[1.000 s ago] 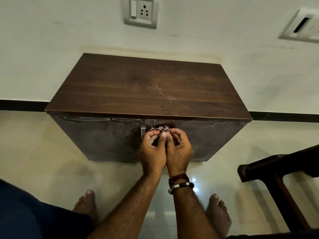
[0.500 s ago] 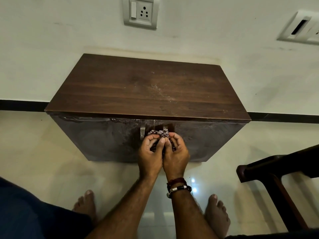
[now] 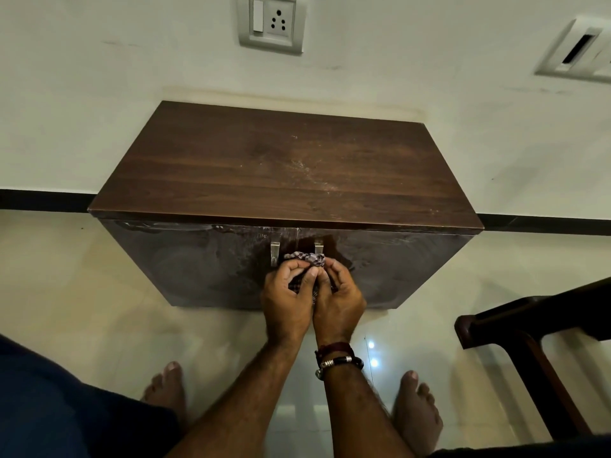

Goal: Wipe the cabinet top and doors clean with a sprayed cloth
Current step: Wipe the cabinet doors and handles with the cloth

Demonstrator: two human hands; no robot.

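Observation:
A low dark wooden cabinet (image 3: 284,166) stands against the wall, its top streaked with pale marks right of centre. Its two front doors (image 3: 198,262) look smeared and wet, with two metal handles (image 3: 274,254) at the middle seam. A bunched patterned cloth (image 3: 307,259) is held in front of the doors, just below the handles. My left hand (image 3: 287,302) and my right hand (image 3: 340,299) are side by side, fingers curled round the cloth. Most of the cloth is hidden inside the hands.
A dark wooden chair (image 3: 535,345) stands at the right, close to my right arm. My bare feet (image 3: 416,414) are on the glossy tiled floor (image 3: 99,292). A wall socket (image 3: 271,23) sits above the cabinet.
Both hands with the cloth have shifted slightly down the door front, uncovering the right handle. The fingers have reworked the bunched cloth.

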